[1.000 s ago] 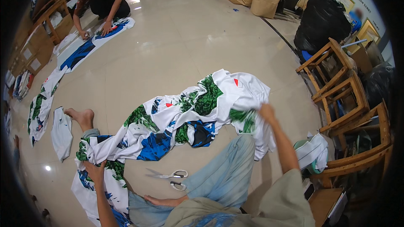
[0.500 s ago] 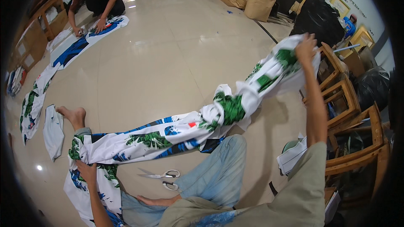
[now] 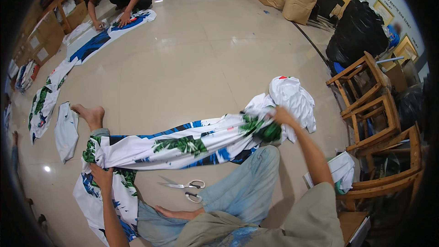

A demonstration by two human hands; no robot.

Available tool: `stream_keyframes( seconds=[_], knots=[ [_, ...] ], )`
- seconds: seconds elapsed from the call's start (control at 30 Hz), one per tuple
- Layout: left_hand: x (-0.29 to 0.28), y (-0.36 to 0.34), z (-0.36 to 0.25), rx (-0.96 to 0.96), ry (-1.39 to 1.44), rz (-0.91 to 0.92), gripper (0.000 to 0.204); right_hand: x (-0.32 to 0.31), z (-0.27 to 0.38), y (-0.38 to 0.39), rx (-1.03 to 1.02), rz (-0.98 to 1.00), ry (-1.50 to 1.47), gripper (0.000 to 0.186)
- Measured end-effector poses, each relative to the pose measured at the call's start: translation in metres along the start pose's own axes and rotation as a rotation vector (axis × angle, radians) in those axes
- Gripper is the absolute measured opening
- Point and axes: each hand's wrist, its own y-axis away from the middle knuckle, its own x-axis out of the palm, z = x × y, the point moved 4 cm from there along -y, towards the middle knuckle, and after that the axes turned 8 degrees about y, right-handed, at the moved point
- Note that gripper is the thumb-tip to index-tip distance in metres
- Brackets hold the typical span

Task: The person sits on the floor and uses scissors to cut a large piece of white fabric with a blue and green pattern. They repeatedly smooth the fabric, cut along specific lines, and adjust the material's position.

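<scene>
The printed cloth (image 3: 183, 146) looks matt and softly creased. The scissors (image 3: 184, 185) have smooth, bright metal blades and plastic-looking handles. The jeans (image 3: 242, 187) are matt, faded denim. The floor (image 3: 183, 73) is smooth and glossy, the stools (image 3: 375, 71) wood, the bag (image 3: 359, 34) shiny, wrinkled plastic, the sack (image 3: 302, 4) matt paper.

The long cloth (image 3: 183, 145) was white, patterned with leafy green patches and jagged blue-and-black shapes. The scissors (image 3: 185, 185) were silver, white and black; the jeans (image 3: 242, 187), faded blue; the floor (image 3: 183, 68), beige.
</scene>
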Motion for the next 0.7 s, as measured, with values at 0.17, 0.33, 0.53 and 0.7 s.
stream_keyframes(
  seconds=[0.17,0.33,0.53,0.7],
  knots=[
    [0.017,0.0,-0.036,0.035,0.04,0.051,0.113,-0.296,-0.28,0.034,0.504,-0.586,0.292,0.048],
    [-0.004,0.003,-0.003,0.013,-0.024,-0.045,0.113,-0.389,-0.334,0.068,0.768,-1.322,-1.07,0.037],
    [0.013,-0.001,-0.01,0.057,0.026,-0.058,0.114,-0.329,-0.248,0.053,0.419,-1.184,-0.14,0.056],
    [-0.005,0.001,0.015,0.029,-0.014,-0.08,0.115,-0.11,0.076,0.05,-0.225,-0.075,-0.881,0.022]
  ],
)
